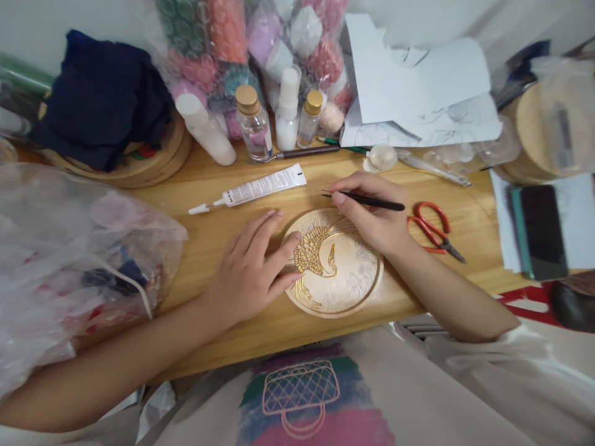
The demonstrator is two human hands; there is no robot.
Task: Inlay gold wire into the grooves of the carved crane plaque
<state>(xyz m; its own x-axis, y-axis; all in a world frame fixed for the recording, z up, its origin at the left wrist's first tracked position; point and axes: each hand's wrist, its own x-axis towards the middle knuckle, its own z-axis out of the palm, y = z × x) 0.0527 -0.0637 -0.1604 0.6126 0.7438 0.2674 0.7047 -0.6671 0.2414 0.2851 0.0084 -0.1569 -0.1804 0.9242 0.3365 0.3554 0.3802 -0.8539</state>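
A round wooden plaque (356,300) lies flat on the table, bearing a crane outlined in gold wire (312,253). Faint drawn lines cover its right part. My left hand (253,266) rests with fingers spread, its fingertips over the plaque's left edge. Above the plaque's upper right edge, my right hand (372,210) grips slim black tweezers (376,202), their fine tips pointing left. A white glue tube (264,186) with a narrow nozzle lies just beyond my left hand. Red-handled scissors (434,230) lie to the right of my right hand.
Small bottles (253,127) stand at the back before plastic bags of coloured material (279,43). Paper sheets (418,87) lie behind. A phone (542,232) sits on the right. On the left are a clear plastic bag (88,248) and a wooden container (160,155) with dark cloth.
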